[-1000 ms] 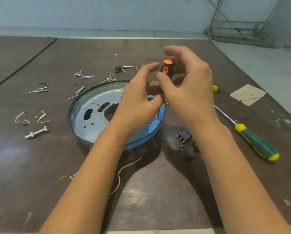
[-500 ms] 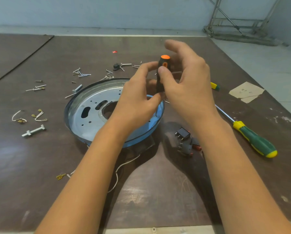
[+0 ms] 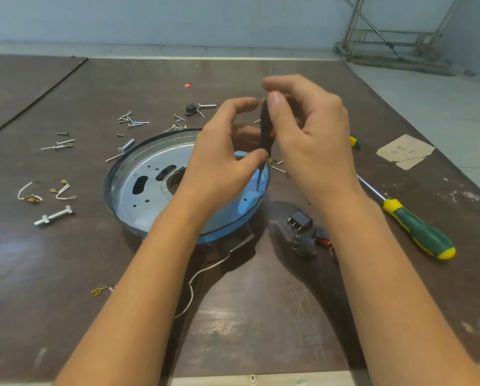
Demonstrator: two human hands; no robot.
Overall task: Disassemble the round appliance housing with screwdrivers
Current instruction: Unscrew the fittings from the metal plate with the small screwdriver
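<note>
The round housing (image 3: 138,188), a shallow blue-rimmed metal dish with holes and a central opening, lies on the brown table. A small black and orange screwdriver (image 3: 265,129) stands nearly upright over its right inner side, its thin tip on a screw (image 3: 256,189) in the plate. My right hand (image 3: 311,140) pinches the top of the handle with thumb and fingers. My left hand (image 3: 224,151) curls round the handle's lower end, thumb near the shaft, and hides part of the dish.
A green and yellow screwdriver (image 3: 417,227) lies to the right, another's yellow end (image 3: 355,142) behind my right hand. Black switches (image 3: 305,232) sit by the dish. Loose screws (image 3: 133,121), a bolt (image 3: 53,217), wire clips (image 3: 46,190) and paper scraps (image 3: 403,151) lie around.
The screwdriver has come down from mid-air above the dish to stand with its tip on the screw. Both hands lowered with it, and my right thumb now covers the orange cap.
</note>
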